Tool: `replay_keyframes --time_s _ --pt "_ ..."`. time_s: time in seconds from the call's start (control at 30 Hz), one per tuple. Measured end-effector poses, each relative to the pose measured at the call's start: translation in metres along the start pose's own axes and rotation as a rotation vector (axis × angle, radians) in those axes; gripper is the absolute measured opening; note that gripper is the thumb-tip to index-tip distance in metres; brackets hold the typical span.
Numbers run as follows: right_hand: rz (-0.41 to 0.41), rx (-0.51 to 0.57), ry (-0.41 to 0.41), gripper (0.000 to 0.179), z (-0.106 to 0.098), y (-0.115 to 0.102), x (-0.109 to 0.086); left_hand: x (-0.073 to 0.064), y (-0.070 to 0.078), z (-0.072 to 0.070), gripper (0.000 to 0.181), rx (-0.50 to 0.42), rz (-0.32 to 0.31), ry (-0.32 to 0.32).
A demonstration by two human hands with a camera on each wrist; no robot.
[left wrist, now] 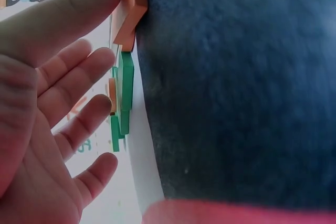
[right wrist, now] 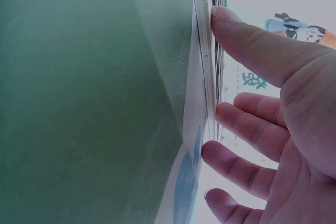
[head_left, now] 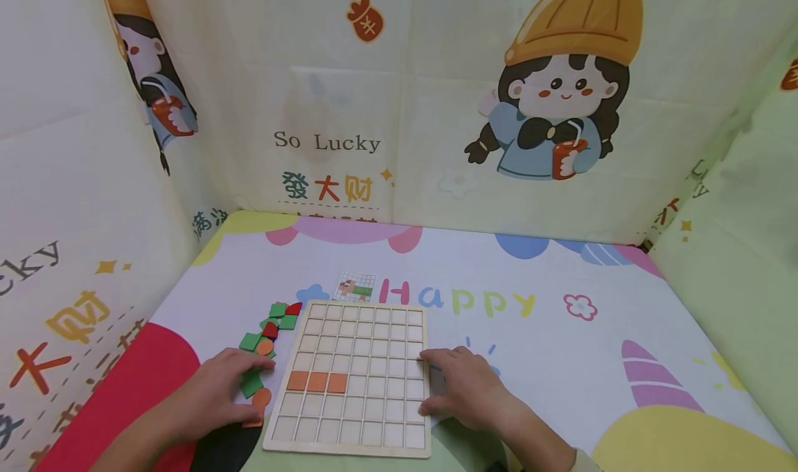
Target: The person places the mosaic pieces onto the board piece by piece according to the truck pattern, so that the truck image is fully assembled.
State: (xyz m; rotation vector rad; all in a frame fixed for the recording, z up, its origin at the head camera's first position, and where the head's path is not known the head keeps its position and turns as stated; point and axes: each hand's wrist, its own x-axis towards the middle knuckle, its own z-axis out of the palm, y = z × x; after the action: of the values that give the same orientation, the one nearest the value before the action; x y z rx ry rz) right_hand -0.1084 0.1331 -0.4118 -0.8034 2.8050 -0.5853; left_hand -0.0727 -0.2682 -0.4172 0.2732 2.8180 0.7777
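A wooden grid board (head_left: pixel 374 368) lies on the table with three orange square tiles (head_left: pixel 316 382) side by side in one row from its left edge. My left hand (head_left: pixel 206 396) is at the loose pieces left of the board, its thumb at an orange piece (left wrist: pixel 132 11) and its other fingers spread and relaxed. Green square tiles (head_left: pixel 251 342) and an orange round piece (head_left: pixel 264 347) lie near its fingertips. My right hand (head_left: pixel 467 385) rests at the board's right edge, fingers loosely extended, with thumb and fingertips at the rim.
A small picture card (head_left: pixel 355 286) with a coloured grid pattern lies just behind the board. Red pieces (head_left: pixel 294 308) lie among the green ones at the board's upper left. A printed cloth (head_left: pixel 436 167) stands as a wall around the back and sides of the table.
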Motion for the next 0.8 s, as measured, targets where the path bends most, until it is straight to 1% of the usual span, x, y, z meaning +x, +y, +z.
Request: replay_keyframes --time_s 0.23,0.37,0.63,0.8 --pt "-0.001 0.003 0.003 0.068 0.0 0.0 0.0 0.0 0.0 0.0 0.08 0.029 0.017 -0.006" --pt "0.001 0.005 -0.002 0.069 -0.001 0.0 0.0 0.0 0.0 0.001 0.08 0.05 0.019 0.006" --pt "0.008 0.01 -0.005 0.069 -0.001 0.0 0.0 0.01 0.005 0.0 0.078 0.07 -0.018 0.027" --pt "0.009 0.015 -0.004 0.069 -0.001 0.0 0.0 0.014 0.007 0.0 0.071 0.06 -0.004 0.035"
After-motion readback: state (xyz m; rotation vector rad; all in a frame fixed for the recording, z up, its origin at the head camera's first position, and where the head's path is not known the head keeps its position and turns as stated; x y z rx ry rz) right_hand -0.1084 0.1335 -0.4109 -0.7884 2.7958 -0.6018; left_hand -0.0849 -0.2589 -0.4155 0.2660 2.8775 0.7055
